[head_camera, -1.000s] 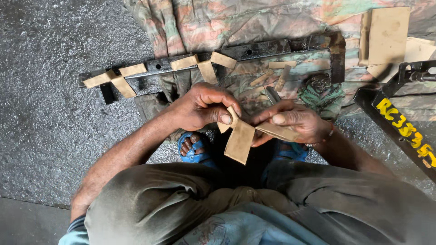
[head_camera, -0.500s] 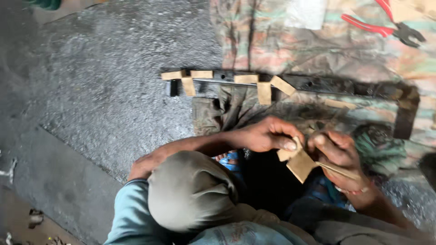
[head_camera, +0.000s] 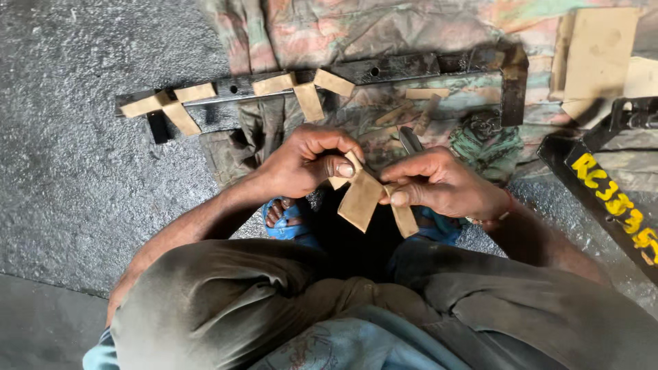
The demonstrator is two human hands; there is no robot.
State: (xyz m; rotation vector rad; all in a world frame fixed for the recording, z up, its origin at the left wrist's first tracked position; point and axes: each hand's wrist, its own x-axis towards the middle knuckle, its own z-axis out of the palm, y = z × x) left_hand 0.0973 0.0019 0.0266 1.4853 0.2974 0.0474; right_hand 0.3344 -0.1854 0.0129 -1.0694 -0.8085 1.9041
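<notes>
Cardboard strip (head_camera: pixel 361 199) – both hands pinch it (thumbs on top) | metal bar (head_camera: pixel 384 68) beyond

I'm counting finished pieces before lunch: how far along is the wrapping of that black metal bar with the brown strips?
Done, it seems: two clusters of brown strips already sit on the black metal bar. In hand: the left hand and right hand pinch and fold another brown strip between them. Left: the bar's right stretch is bare; loose strips and cardboard sheets lie on the patterned cloth.
</notes>
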